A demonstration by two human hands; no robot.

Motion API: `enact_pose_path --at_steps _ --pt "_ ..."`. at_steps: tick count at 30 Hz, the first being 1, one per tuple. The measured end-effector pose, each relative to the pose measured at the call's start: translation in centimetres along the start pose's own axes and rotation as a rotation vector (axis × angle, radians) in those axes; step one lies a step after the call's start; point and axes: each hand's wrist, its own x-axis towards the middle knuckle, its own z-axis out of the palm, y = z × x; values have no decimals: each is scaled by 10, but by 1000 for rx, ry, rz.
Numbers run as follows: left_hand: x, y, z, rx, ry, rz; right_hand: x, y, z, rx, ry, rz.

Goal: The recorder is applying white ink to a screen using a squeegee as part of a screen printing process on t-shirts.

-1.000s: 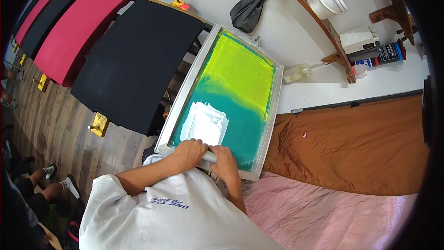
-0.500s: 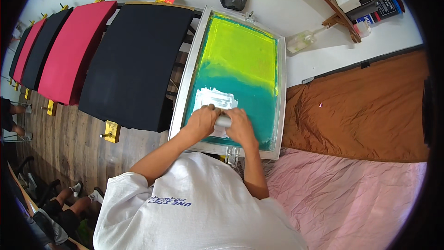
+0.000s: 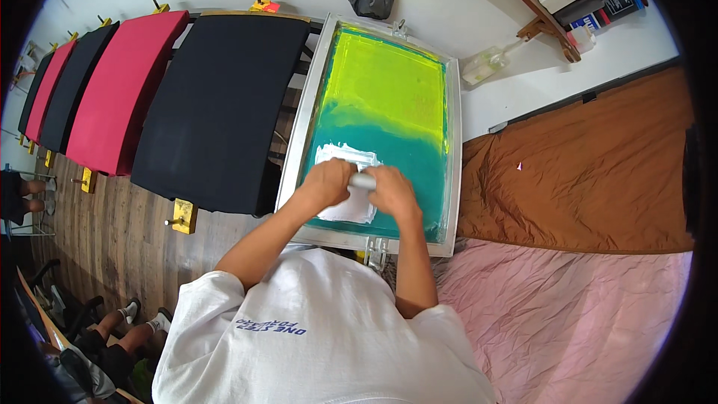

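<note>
Head: handle [image 3: 363,181], clamped by left hand [image 3: 330,182] and right hand [image 3: 391,191], has been advanced; paste [image 3: 349,213] is exposed behind the grip.

One head-worn fisheye, left of a pair. Faces steeply down over white T-shirt [image 3: 329,344]; screen-printing frame [image 3: 454,127] near, mid-view. Straight edges bow toward rim.

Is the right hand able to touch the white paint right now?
Probably yes, if the right hand lets go of the grey handle: some white paint lies uncovered close by.
</note>
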Motion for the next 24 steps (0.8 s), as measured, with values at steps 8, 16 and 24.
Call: enact_pose_path --at_steps 8,16,24 --pt "-12 -1 13 -23 59 42 -6 10 26 -8 131 -46" --pt "-64 25 7 -80 -123 -40 -60 -11 33 46 50 -13" --pt "-22 15 -8 5 -33 -32 -17 -9 0 10 35 -15"
